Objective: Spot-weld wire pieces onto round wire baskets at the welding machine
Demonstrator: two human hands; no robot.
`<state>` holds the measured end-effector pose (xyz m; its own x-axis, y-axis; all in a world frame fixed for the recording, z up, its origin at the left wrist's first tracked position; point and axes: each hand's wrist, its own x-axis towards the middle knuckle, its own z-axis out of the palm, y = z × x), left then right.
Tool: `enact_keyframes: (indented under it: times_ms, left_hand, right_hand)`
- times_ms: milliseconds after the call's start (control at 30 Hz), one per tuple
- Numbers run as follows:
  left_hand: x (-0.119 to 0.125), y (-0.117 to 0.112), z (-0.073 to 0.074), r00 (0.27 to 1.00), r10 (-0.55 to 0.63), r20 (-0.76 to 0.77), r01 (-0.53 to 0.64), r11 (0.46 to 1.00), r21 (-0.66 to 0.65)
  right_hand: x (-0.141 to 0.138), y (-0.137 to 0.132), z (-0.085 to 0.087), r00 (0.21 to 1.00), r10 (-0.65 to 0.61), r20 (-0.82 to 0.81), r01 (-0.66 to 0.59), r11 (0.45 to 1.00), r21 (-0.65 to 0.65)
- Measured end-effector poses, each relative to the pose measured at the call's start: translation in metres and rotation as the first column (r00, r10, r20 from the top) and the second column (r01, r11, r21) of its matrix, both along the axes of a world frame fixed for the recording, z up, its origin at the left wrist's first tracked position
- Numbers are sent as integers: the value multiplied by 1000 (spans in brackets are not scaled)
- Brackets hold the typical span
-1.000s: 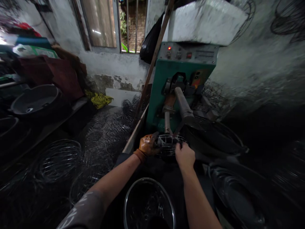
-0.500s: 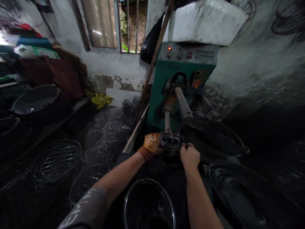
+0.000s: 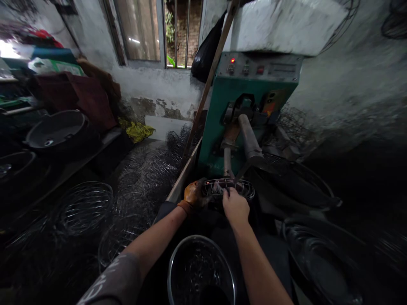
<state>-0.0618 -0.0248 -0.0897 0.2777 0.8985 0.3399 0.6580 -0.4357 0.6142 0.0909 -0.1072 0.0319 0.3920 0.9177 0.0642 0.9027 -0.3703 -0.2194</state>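
A round wire rack (image 3: 246,189) is at the lower electrode of a green spot welding machine (image 3: 212,127). My left hand (image 3: 194,194), in a stained orange glove, grips the rack's left edge. At the near rim is my bare right hand (image 3: 237,205), its thumb and fingers pinched together; what they hold is too small and dark to make out. Above the rack, the thick upper arm (image 3: 250,135) of the machine slopes towards me. A small orange glow shows on the rack's left part. Close to my body stands a round metal-rimmed bowl (image 3: 171,271) with small shiny wire pieces inside.
Wire racks (image 3: 84,207) and tangled wire (image 3: 143,173) lie on the floor at left. Black basins (image 3: 57,129) stand beyond them. On the right are a large dark pan (image 3: 324,262) and another basin (image 3: 305,182). A slanted bar (image 3: 208,84) leans beside the machine.
My right hand has moved left along the rack's near rim. My left hand has shifted slightly left with the rack's edge. The whole view has swung a little.
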Motion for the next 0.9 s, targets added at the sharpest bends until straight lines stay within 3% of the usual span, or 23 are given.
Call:
enact_keyframes:
  times_ms: [100,200,300,533,800,900]
  left_hand:
    - [4,3,12,999,-45,9,43,985,167]
    - [10,4,25,994,-105,-35,110,966,234]
    - [16,4,31,984,-149,-92,166,963,212]
    - [18,5,36,981,-149,-121,172,961,215]
    - [28,5,63,955,-167,-246,217,957,194]
    - [29,3,61,959,-162,-231,210,957,202]
  right_hand:
    - [5,5,-2,999,-53,0,53,999,6]
    - [23,5,-3,993,-119,-17,119,992,30]
    - [36,4,-6,988,-146,-43,148,989,22]
    - [38,6,-6,981,-174,-86,174,985,-12]
    - [56,12,-11,978,-186,-97,190,981,31]
    - [59,11,-12,977,-187,-103,191,981,26]
